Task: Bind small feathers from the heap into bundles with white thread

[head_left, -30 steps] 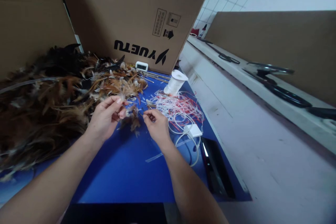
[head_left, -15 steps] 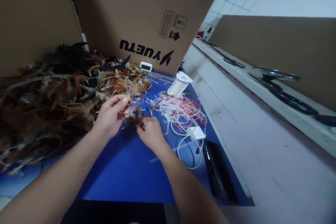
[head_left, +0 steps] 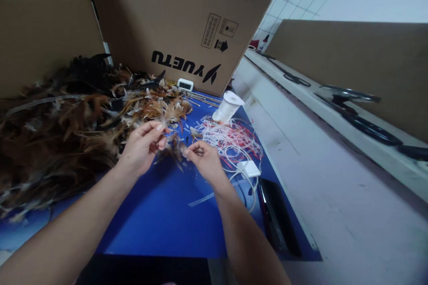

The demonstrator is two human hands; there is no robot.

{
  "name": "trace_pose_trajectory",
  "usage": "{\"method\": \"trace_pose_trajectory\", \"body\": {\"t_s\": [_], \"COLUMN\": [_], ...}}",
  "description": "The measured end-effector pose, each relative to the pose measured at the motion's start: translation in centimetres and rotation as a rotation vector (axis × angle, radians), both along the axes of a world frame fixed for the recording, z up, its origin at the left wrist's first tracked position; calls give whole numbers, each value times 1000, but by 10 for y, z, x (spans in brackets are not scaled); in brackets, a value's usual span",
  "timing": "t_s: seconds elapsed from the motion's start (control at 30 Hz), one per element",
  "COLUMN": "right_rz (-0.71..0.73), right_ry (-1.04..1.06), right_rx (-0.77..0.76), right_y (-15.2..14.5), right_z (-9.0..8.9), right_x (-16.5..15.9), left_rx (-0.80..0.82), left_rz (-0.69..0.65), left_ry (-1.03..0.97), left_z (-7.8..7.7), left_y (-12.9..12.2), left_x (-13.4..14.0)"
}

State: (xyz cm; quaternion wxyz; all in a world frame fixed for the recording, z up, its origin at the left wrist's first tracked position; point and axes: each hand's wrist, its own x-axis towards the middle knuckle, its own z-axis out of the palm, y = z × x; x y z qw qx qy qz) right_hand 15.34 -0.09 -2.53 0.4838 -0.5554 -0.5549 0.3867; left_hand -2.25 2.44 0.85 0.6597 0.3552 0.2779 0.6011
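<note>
My left hand is closed in a pinch over the blue tabletop, just in front of the feather pile. What sits between its fingertips is too small to make out. To its right, my right hand has thumb and forefinger pressed together on the pale, fluffy end of a feather. Between the two hands lies a small clump of brown and grey feathers, with a few loose bits around it.
A white spool stands behind tangled red and white strips. Nearby are a white cable with a white adapter and a black glossy case. Cardboard walls the back; scissors lie on the right-hand ledge.
My right hand has shifted right and turned, drawing pale fluff away from the small feather clump. The left hand stays in place, still pinched.
</note>
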Motion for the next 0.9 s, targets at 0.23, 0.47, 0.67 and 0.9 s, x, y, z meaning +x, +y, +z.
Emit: {"method": "trace_pose_trajectory", "body": {"t_s": [0.23, 0.47, 0.67, 0.9], "right_rz": [-5, 27, 29, 12], "right_ry": [358, 471, 534, 581], "right_rx": [-108, -67, 38, 141], "right_y": [-4, -6, -8, -11], "right_z": [20, 27, 32, 40], "right_x": [5, 8, 10, 10], "left_rx": [0, -6, -10, -22], "left_rz": [-25, -162, -325, -464], "left_ry": [36, 90, 136, 205], "left_z": [-1, -9, -11, -11], "left_y": [-3, -6, -12, -19], "left_x": [3, 8, 11, 16]}}
